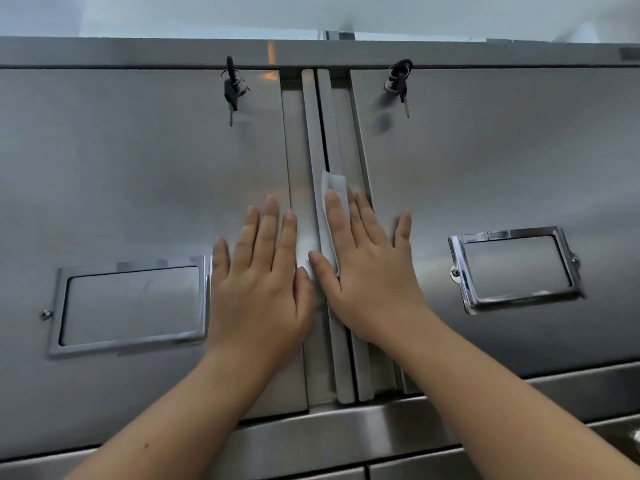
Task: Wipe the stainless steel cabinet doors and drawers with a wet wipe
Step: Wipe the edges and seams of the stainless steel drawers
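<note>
Both bare forearms [194, 410] reached up from the lower edge to the stainless steel cabinet. The left hand [263, 271] lay flat with fingers spread on the left door [138, 168], beside its inner edge. The right hand [367, 268] lay flat with fingers straight, pressing the wet wipe [335, 185] against the vertical handle strips [311, 133] between the doors. The white wipe projected above the right fingertips. The two thumbs lay just beside each other. The right door [485, 150] was closed. A key hung in the left lock [231, 88] and another in the right lock [400, 81]. Each door carried a chrome label frame [131, 264].
</note>
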A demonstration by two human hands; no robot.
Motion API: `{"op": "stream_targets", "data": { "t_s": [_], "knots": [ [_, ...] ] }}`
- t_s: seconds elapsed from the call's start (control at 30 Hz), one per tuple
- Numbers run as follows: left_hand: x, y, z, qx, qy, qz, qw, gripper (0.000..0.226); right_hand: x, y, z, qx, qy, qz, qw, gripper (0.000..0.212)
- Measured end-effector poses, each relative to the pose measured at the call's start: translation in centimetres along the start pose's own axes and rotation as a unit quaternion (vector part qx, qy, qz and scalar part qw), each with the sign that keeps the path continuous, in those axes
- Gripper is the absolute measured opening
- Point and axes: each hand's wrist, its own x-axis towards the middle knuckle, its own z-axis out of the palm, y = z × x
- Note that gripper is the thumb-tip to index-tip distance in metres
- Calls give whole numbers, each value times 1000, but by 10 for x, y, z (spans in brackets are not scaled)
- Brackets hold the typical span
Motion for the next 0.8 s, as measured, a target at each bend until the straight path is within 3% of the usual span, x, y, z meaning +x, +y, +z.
{"op": "stream_targets", "data": {
  "t_s": [0.8],
  "knots": [
    [-58,7,-3,-3,-36,36,999,59,-113,-22,16,41,-37,46,997,66]
  ]
}}
